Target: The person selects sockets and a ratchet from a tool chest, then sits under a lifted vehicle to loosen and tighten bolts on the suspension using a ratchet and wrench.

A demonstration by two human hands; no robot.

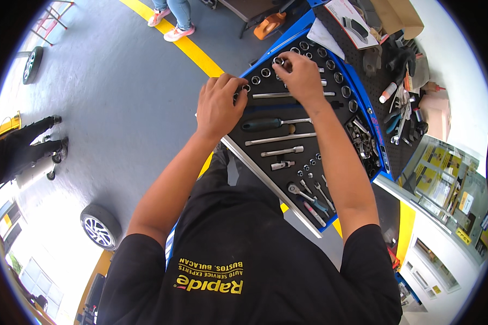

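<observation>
- Upper left of the shallow blue tool drawer (372,122): bare left hand (219,105), with fingers curled down over a short, round chrome socket (246,88); cannot tell whether closed on it or merely touching. Best kept light here, so as not to nudge neighbouring pieces. Farther left, generous room for the elbow above the smooth gray floor (124,108).
- Between both hands: 2 round chrome sockets (265,72) seated in the black foam tray (283,176). Match size to recess before pressing anything home.
- Next, bare right hand (303,78), narrowed to a pinch of thumb and fingertips on a shiny chrome ring-shaped socket (278,61); cannot tell whether lifted off the foam. Best to grip by the sides and move straight up or down, without tilting.
- Beneath the right wrist: a long, straight chrome bar (293,95). Keep the wrist high to avoid catching it.
- Lower right: a silver metal drawer corner (318,233), close to the body. Lean in with care.
- Farther right: a deep compartment of loose metal parts (363,138), an easy place to lose a dropped socket.
- Rightmost: a black perforated mat (363,81) crowded with tools. Draw back toward the body rather than sweep sideways.
</observation>
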